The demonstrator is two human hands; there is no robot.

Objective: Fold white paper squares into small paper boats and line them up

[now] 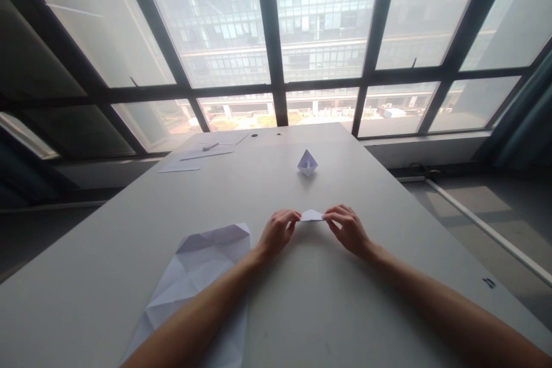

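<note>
A small folded piece of white paper point(311, 215), triangular at the top, is held just over the table between my two hands. My left hand point(279, 229) pinches its left corner between thumb and fingers. The right corner is pinched the same way by my right hand point(347, 229). Beyond the hands stands a folded paper boat point(307, 164) with a pointed peak. A large creased sheet of paper point(202, 267) lies to the left, partly covered by my left forearm.
The white table point(129, 241) stretches away toward large framed windows point(323, 17). Several flat paper sheets point(181, 164) lie at the far left, with a small white object point(211, 146) on them. A small dark mark point(489, 283) shows near the table's right edge.
</note>
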